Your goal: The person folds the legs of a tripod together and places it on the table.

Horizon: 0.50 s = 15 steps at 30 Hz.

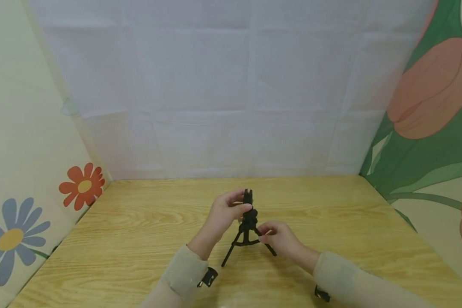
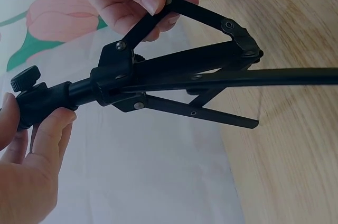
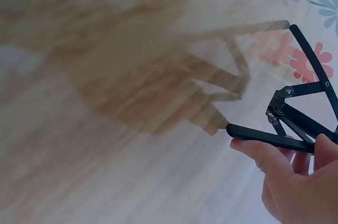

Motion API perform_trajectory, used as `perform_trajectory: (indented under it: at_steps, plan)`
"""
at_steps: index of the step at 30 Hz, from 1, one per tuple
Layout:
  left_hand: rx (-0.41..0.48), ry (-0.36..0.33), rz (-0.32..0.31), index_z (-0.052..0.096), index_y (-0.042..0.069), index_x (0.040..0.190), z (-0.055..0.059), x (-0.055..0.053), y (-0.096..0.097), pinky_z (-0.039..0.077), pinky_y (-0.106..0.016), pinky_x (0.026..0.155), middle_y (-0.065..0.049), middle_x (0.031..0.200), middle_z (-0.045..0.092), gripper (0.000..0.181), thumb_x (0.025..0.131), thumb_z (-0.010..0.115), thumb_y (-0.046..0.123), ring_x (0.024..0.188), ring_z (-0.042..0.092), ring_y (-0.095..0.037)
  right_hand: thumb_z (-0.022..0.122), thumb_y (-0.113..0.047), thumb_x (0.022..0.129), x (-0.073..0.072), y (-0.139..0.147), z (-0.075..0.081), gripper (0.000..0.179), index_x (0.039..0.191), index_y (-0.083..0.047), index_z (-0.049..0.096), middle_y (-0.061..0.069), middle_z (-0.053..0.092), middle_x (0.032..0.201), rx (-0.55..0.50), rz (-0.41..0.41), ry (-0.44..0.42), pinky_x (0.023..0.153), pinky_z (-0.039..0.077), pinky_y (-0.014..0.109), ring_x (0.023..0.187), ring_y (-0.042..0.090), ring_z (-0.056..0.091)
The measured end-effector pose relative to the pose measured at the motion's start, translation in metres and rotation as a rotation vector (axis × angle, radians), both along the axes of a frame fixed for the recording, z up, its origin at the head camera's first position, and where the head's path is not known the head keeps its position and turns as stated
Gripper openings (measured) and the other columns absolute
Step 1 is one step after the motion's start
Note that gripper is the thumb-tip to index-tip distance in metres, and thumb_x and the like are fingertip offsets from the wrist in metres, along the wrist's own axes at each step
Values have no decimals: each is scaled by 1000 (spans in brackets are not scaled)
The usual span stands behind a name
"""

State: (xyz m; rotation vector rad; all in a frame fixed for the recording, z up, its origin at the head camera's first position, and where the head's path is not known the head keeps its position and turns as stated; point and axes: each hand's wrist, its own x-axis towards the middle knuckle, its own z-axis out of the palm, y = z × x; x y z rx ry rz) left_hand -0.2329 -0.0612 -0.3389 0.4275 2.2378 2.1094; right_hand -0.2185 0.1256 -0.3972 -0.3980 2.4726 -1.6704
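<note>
Head view shows the left hand [image 1: 225, 210] curled around the top of one small black tripod [image 1: 247, 231], while the right hand [image 1: 280, 239] pinches one of its three spread legs [image 2: 203, 113]. That tripod stands at the middle of a wooden table [image 1: 138, 239], well away from the edges. Two beige sleeves [image 1: 182, 271] cover the forearms.

Black tripod [image 1: 246, 231] standing on light wood-grain table [image 1: 138, 239]; side panels showing blue/orange flowers [image 1: 82, 186], pink tulips [image 1: 435, 90].
</note>
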Motion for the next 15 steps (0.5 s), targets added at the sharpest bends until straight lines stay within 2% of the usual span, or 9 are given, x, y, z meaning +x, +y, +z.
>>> perform_trajectory:
  at_steps: [6, 15]
  plan:
    - [6, -18, -6, 57, -3, 132, 0, -1, -1, 52, -44, 89, -15, 115, 63, 41, 93, 65, 5, 105, 64, -29, 64, 7, 88, 0, -2, 0, 13, 100, 9, 67, 8, 65, 93, -13, -27, -11, 70, 52, 34, 81, 17, 60]
    - [-10, -16, -12, 57, -4, 132, 0, -2, -2, 51, -45, 91, -15, 115, 64, 41, 93, 65, 4, 108, 63, -31, 65, 5, 89, 0, -3, -1, 12, 100, 7, 68, 9, 63, 90, -45, -45, -17, 58, 46, 30, 72, 16, 54]
